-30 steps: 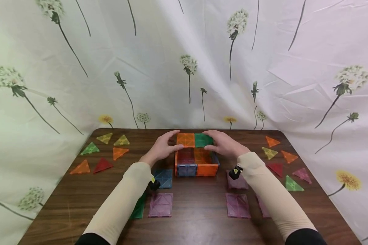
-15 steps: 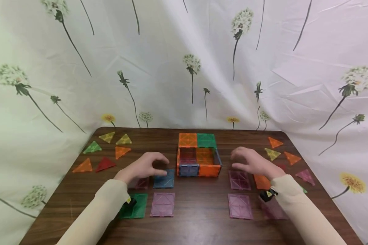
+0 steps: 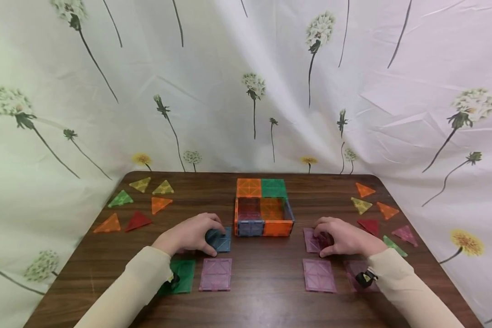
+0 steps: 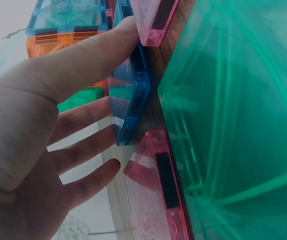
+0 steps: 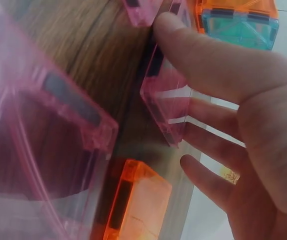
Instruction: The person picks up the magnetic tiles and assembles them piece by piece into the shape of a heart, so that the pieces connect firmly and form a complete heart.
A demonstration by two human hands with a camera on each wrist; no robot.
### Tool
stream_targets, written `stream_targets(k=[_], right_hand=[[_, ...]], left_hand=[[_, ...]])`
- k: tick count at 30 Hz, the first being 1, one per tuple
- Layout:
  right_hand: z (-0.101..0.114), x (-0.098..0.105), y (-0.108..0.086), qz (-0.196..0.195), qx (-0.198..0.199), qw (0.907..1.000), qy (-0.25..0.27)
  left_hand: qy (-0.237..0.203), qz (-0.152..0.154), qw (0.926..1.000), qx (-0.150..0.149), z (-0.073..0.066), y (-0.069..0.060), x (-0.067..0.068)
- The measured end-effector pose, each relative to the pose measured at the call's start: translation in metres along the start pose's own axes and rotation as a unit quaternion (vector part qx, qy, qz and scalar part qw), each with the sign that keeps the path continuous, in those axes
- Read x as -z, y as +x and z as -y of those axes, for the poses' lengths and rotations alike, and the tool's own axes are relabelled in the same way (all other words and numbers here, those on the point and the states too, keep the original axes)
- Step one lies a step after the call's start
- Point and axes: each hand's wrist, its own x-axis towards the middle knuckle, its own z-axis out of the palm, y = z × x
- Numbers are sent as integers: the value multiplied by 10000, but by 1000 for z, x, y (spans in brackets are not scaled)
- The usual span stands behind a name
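My left hand (image 3: 190, 234) spans a blue square magnetic tile (image 3: 223, 245) lying on the table, thumb at its near edge and fingertips at its far edge. The left wrist view shows the thumb against the blue tile's edge. On the other side, my right hand (image 3: 346, 237) holds a purple square magnetic tile (image 3: 310, 241) the same way, thumb near and fingers far. Both tiles look flat on the wood. Between the hands stands a low open box (image 3: 277, 228) of magnetic tiles, with an orange tile (image 3: 248, 187) and a green tile (image 3: 273, 187) along its back.
Nearer me lie a large green tile (image 3: 186, 275) and a purple tile (image 3: 215, 274) at left, another purple tile (image 3: 319, 275) at right. An orange tile (image 5: 141, 205) sits beside the right hand. Triangular tiles, including red ones (image 3: 138, 221), lie along both sides.
Both hands have left the back of the box, parted outward and come down nearer me onto the blue and purple tiles. The box stays in place.
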Motion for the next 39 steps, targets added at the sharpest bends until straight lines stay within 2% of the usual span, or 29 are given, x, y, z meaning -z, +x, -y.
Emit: stream_targets(k=[4, 9, 14, 19, 23, 26, 31, 39], right_hand=[[1, 0, -1, 32, -38, 10000, 45], [-1, 7, -5, -212, -33, 9998, 33], [-5, 25, -7, -753, -68, 9971, -9], [-5, 43, 1, -1320, 30, 9912, 57], [4, 51, 17, -1572, 392, 9866, 195], [14, 53, 32, -1477, 542, 9870, 326], [31, 52, 55, -1187, 585, 9904, 410], [48, 51, 82, -913, 740, 9926, 317]], left_hand=[[26, -83, 10000, -20, -1, -1, 0], [46, -133, 9999, -47, 3, -5, 4], [106, -358, 9992, -147, 7, -12, 21], [23, -850, 9962, -200, 8, -12, 42], [-137, -1214, 9917, -407, 0, -3, 51], [-197, -1354, 9891, -541, -9, 6, 53], [-311, -1319, 9887, -635, -26, 24, 52], [-61, -1205, 9893, -815, -45, 53, 45]])
